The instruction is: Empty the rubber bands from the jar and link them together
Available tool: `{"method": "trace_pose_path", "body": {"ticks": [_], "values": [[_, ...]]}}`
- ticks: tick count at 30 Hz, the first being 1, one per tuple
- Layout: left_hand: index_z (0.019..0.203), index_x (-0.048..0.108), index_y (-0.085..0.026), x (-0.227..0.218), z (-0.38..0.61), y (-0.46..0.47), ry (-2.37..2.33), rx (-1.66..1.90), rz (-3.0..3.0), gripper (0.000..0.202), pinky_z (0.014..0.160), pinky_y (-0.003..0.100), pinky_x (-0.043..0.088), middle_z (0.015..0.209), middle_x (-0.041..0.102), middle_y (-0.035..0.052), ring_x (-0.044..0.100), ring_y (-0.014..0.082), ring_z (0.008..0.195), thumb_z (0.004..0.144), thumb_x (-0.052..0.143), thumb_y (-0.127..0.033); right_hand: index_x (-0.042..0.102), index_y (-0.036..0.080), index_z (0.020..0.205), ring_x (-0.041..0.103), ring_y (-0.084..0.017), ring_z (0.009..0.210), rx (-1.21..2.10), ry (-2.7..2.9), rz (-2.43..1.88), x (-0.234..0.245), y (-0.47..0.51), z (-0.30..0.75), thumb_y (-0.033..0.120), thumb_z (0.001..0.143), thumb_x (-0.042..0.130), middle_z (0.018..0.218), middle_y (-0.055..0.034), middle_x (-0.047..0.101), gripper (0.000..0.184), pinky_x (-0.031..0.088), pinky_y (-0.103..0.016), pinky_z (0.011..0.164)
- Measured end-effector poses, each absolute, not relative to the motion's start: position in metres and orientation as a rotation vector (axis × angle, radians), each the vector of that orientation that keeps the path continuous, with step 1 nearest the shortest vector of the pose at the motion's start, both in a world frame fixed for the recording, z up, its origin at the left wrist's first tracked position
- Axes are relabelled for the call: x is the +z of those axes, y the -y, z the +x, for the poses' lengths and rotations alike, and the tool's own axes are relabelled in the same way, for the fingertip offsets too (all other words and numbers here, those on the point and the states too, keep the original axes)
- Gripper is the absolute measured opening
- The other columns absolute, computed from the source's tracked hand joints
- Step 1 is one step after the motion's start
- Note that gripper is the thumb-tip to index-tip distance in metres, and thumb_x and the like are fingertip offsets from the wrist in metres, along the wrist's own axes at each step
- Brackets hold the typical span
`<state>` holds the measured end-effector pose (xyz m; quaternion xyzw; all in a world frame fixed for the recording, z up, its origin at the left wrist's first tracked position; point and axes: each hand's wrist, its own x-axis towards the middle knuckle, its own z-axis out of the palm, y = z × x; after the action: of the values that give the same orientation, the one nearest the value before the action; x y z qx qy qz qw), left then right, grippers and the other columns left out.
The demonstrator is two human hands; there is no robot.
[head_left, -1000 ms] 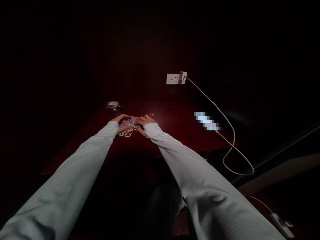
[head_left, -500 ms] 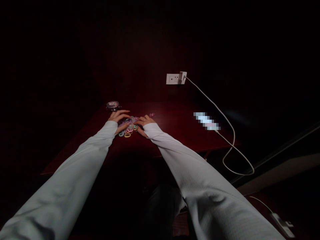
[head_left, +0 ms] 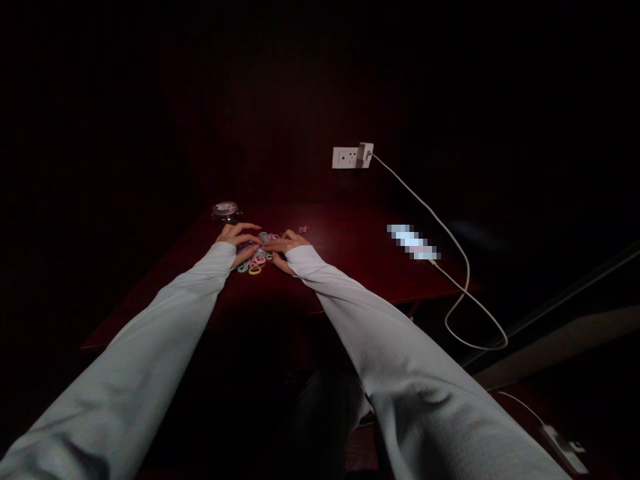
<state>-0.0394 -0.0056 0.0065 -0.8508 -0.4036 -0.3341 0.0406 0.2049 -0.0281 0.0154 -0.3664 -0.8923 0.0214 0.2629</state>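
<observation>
Head view: a round container [head_left: 226, 211], contents indistinct, just beyond the spread left hand [head_left: 233, 236]; whether the right hand [head_left: 290, 242] pinches coloured bands [head_left: 258, 261], I cannot tell.

Left of frame centre, the left hand [head_left: 234, 237] has spread its fingers since one second ago. The right hand [head_left: 287, 245] now extends slightly farther left, apparently covering more coloured rings [head_left: 255, 270]; lighting is dim.

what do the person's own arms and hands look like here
The left sleeve and right sleeve are long, pale grey and creased, reaching the wrists. The left hand and right hand are ungloved; finer details are too small to tell.
</observation>
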Motion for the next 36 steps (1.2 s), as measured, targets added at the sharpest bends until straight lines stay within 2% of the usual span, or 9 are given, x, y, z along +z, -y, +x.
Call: {"method": "trace_pose_path", "body": {"ticks": [12,24,36], "values": [[0.104,0.082,-0.030,0.0058,-0.0401,0.0032,1.257,-1.017,-2.623,0.026,0.109,0.054,0.045,0.138,0.069,0.0047,0.056,0.0311,0.115,0.097,0.061,-0.043,0.079,0.027,0.129,0.059,-0.026,0.117,0.101,2.451,-1.004,0.0156,0.0289,0.2054,0.022,0.098,0.063,0.132,-0.0029,0.078,0.035,0.051,-0.041,0.103],[0.111,0.083,-0.031,-0.0002,-0.0437,-0.0011,1.259,-0.996,-2.619,0.029,0.107,0.050,0.049,0.140,0.067,0.0053,0.056,0.0306,0.116,0.098,0.062,-0.045,0.076,0.029,0.134,0.057,-0.027,0.127,0.102,2.535,-0.985,0.0146,0.0273,0.2050,0.023,0.099,0.064,0.144,-0.0025,0.072,0.038,0.052,-0.045,0.105],[0.107,0.082,-0.030,0.0011,-0.0453,-0.0017,1.249,-0.974,-2.573,0.025,0.109,0.054,0.047,0.138,0.070,0.0046,0.057,0.0302,0.115,0.096,0.064,-0.044,0.075,0.026,0.137,0.056,-0.029,0.129,0.066,2.565,-0.939,0.0086,0.0198,0.2023,0.025,0.099,0.065,0.144,-0.0049,0.071,0.039,0.053,-0.046,0.105]]}}
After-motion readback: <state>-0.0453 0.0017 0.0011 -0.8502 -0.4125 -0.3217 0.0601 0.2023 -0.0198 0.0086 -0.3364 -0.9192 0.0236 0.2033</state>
